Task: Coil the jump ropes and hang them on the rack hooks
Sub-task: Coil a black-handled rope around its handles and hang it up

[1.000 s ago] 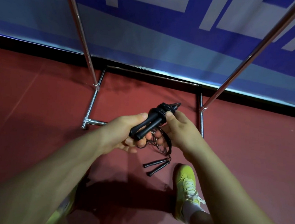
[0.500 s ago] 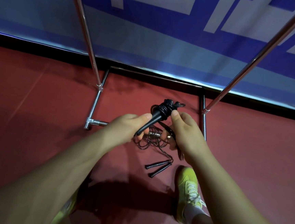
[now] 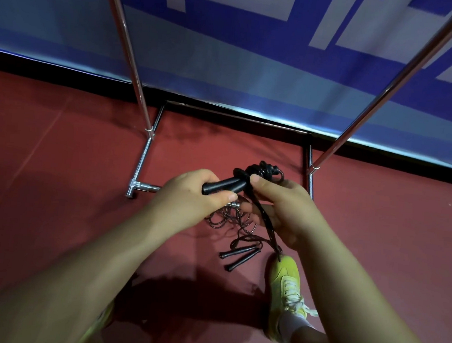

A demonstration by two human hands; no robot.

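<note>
My left hand (image 3: pixel 189 198) grips the black handles (image 3: pixel 222 186) of a jump rope. Its black cord is wound in a bundle (image 3: pixel 263 171) round the handles' far end. My right hand (image 3: pixel 284 206) pinches that bundle with the thumb on top, and a loose cord end (image 3: pixel 268 227) runs down across its palm. Below my hands a second jump rope (image 3: pixel 239 254) lies on the red floor, two black handles side by side and thin cord in loose loops (image 3: pixel 226 220). The chrome rack (image 3: pixel 141 161) stands just beyond my hands; no hooks are in view.
The rack's two slanted poles (image 3: pixel 126 50) rise left and right from a floor frame against a blue and white banner (image 3: pixel 241 71). My yellow shoe (image 3: pixel 285 291) stands next to the rope on the floor. Red floor stretches left and right.
The handles have tilted flatter in my left hand. My right thumb has moved onto the wound bundle, and the loose cord end now hangs straight down across my right palm.
</note>
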